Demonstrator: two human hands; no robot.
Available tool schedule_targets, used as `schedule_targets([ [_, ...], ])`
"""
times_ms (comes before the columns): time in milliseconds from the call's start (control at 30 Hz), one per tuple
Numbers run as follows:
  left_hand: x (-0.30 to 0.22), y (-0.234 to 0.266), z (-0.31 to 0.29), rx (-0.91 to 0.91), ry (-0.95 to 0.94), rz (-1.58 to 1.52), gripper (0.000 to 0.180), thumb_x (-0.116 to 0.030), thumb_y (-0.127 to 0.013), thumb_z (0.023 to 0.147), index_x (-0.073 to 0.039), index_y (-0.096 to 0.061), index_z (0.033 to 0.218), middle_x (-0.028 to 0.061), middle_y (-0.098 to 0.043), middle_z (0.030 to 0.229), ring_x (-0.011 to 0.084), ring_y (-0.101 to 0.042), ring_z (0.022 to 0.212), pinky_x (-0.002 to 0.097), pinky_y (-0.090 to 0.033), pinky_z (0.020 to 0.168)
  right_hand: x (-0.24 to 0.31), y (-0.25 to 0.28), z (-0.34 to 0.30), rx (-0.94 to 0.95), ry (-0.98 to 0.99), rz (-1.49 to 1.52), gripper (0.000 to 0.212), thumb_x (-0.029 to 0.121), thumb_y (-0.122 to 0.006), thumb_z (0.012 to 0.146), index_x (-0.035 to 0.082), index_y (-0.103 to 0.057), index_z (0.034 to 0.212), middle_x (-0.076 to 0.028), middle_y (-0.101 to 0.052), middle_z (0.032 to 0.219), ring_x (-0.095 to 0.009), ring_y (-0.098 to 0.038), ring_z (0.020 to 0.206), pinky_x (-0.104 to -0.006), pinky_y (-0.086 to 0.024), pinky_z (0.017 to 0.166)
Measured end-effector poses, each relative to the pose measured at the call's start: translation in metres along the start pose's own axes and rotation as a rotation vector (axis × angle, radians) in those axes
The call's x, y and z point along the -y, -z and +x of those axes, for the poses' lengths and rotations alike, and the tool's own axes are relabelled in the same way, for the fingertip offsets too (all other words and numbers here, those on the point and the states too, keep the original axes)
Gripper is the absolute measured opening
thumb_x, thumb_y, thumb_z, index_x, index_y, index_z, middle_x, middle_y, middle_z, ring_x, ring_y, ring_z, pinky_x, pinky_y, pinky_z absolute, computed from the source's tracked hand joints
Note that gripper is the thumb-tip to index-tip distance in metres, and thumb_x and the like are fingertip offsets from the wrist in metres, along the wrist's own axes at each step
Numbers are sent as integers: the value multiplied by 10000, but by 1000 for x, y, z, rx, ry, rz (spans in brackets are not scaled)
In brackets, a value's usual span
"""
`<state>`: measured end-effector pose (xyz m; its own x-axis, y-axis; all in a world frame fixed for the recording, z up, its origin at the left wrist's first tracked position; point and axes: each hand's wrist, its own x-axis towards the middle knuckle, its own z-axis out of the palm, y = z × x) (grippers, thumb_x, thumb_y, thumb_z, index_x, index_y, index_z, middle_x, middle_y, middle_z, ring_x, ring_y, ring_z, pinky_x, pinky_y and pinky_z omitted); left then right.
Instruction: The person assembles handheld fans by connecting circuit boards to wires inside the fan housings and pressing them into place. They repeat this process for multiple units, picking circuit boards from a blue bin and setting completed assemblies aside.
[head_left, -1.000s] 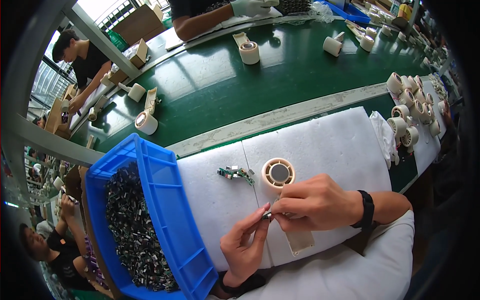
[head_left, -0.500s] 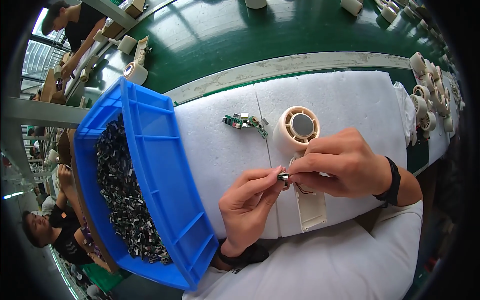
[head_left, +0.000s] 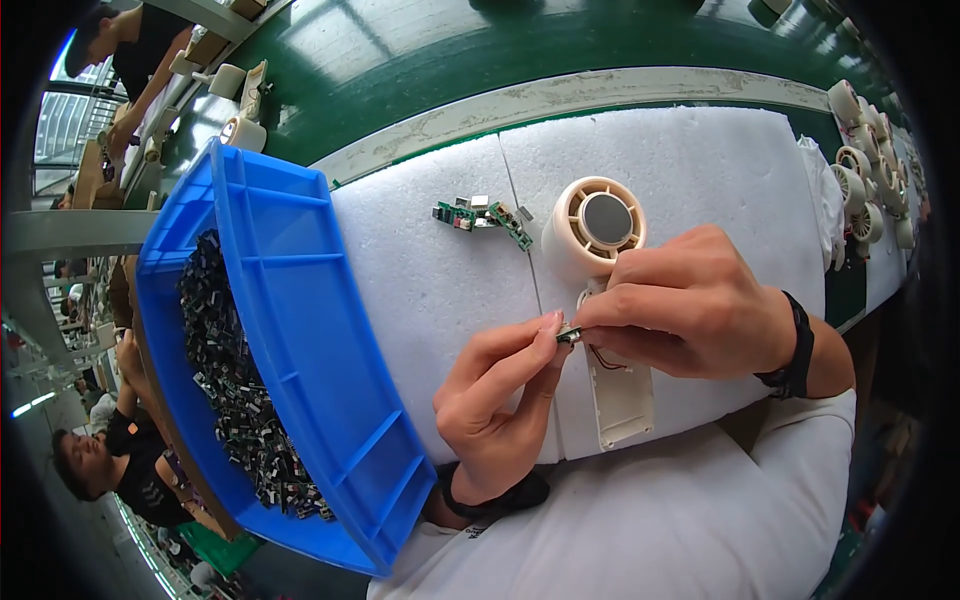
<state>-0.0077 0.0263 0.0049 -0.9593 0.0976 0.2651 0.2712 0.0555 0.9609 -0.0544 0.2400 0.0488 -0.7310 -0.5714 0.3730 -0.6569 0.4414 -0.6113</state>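
Glossy green worktop (head_left: 450,62), scuffed pale edging (head_left: 600,87), grey beam (head_left: 80,233), barred window (head_left: 72,125), lit tube (head_left: 34,404)

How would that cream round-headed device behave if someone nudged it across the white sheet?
The cream device would probably keep its shape, since its shell looks like hard plastic. It might swivel rather than roll freely, because a long handle seems to extend from the round head. Its thin wires, lying exposed, could snag.
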Motion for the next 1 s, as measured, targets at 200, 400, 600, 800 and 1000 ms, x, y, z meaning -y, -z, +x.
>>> schedule_targets([
  [200, -3, -2, 1, -63, 3, -26, 363, 178, -723, 831, 13, -736, 1154, 180, -711, 1114, 221, -717, 971, 310, -606, 828, 8, 4, 2, -11, -129, 69, 148, 132, -773, 822, 106, -645, 892, -7, -577, 772, -191, -610, 587, -330, -453, 479],
  [400, -4, -2, 1, -52, 50, -97, 349, 179, -700, 854, 31, -720, 1169, 195, -692, 1144, 227, -710, 986, 318, -623, 844, 10, 19, 1, 197, -107, 46, 228, 109, -840, 725, 114, -624, 799, 17, -614, 716, -147, -611, 548, -278, -445, 464],
  [600, -4, -1, 2, -19, 81, -120, 331, 175, -680, 876, 47, -710, 1179, 202, -680, 1161, 226, -705, 1001, 321, -619, 854, 10, 20, -3, 231, -67, 18, 193, 129, -781, 765, 103, -614, 858, -2, -604, 714, -175, -629, 579, -311, -461, 469],
  [800, -4, 1, 2, 10, 167, -221, 311, 150, -669, 902, 53, -700, 1195, 204, -672, 1178, 226, -711, 998, 313, -614, 858, 18, 15, 0, 133, -267, 285, 178, 66, -817, 742, 114, -701, 868, 1, -663, 708, -163, -659, 597, -286, -512, 514],
  [1000, -6, 3, 4, 46, 177, -233, 301, 121, -658, 927, 50, -689, 1217, 205, -667, 1190, 234, -721, 1008, 312, -610, 864, 11, 9, -4, 184, -145, 427, 253, 22, -796, 814, 103, -761, 1050, -45, -718, 833, -206, -691, 698, -305, -551, 599],
])
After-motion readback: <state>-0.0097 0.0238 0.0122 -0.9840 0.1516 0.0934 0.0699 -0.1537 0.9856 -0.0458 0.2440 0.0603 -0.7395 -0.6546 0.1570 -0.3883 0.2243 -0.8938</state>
